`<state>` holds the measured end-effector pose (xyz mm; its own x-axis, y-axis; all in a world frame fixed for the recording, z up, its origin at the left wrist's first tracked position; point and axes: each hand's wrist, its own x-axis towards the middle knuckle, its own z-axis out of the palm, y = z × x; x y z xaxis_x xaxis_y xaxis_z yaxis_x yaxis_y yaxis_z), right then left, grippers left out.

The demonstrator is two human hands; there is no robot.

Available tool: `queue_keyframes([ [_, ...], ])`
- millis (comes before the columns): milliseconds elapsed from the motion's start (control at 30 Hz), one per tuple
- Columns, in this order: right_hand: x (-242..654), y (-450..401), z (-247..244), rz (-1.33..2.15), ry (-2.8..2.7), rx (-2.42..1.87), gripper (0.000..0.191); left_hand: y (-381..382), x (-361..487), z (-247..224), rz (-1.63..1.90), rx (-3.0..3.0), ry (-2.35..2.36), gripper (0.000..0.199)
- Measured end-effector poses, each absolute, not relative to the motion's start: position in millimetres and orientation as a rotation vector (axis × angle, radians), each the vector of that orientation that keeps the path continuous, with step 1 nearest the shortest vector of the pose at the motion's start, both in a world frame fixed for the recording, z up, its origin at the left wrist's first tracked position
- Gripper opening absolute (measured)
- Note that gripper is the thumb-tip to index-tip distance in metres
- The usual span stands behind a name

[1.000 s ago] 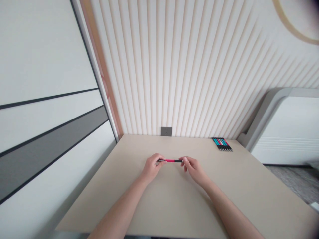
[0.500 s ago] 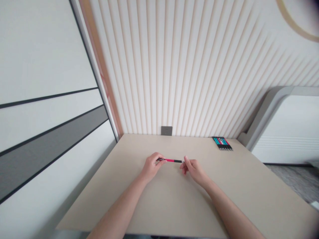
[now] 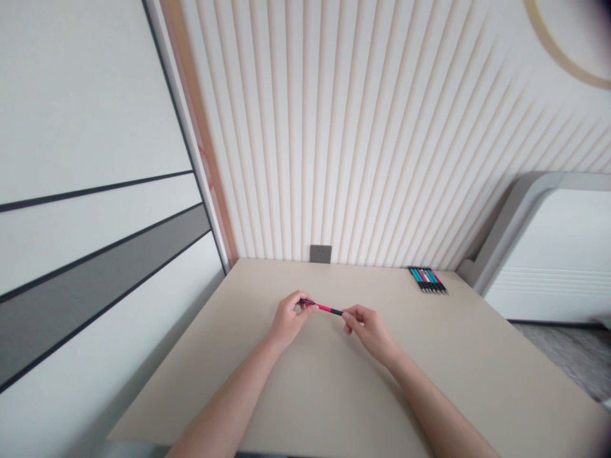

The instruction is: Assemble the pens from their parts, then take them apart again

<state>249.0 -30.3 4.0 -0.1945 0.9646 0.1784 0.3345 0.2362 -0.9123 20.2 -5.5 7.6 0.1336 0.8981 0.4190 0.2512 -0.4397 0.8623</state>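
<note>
Between my two hands, above the middle of the table, is a pink and black pen (image 3: 324,308), lying nearly level with its right end a little lower. My left hand (image 3: 290,318) is closed on the black clip end, thumb and fingers pinching it. At the other end, the fingers of my right hand (image 3: 366,326) pinch the black grip section and cover the tip. Part of each end is hidden by fingers.
A row of several pens (image 3: 428,280), teal, pink and black, lies side by side at the back right of the beige table (image 3: 324,394). A dark socket (image 3: 321,254) sits on the ribbed wall behind. A white panelled cabinet (image 3: 95,267) stands left, a grey-white headboard (image 3: 544,242) right.
My right thumb and fingers have closed further over the pen's tip end, taking in part of the black grip. The pen's right end has dipped slightly. My left hand keeps its pinch.
</note>
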Motion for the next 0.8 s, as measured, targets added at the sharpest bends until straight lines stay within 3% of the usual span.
queue_keyframes([
  [233,223,-40,12,1.202,-1.528,-1.06,0.03,3,45,8,1.513,1.278,0.922,0.055],
  [500,205,-46,-6,1.257,-1.502,-1.099,0.031,-3,54,26,1.249,1.503,0.874,0.045],
  [800,214,-42,17,1.24,-1.493,-0.943,0.05,-17,49,24,1.153,1.787,0.957,0.049],
])
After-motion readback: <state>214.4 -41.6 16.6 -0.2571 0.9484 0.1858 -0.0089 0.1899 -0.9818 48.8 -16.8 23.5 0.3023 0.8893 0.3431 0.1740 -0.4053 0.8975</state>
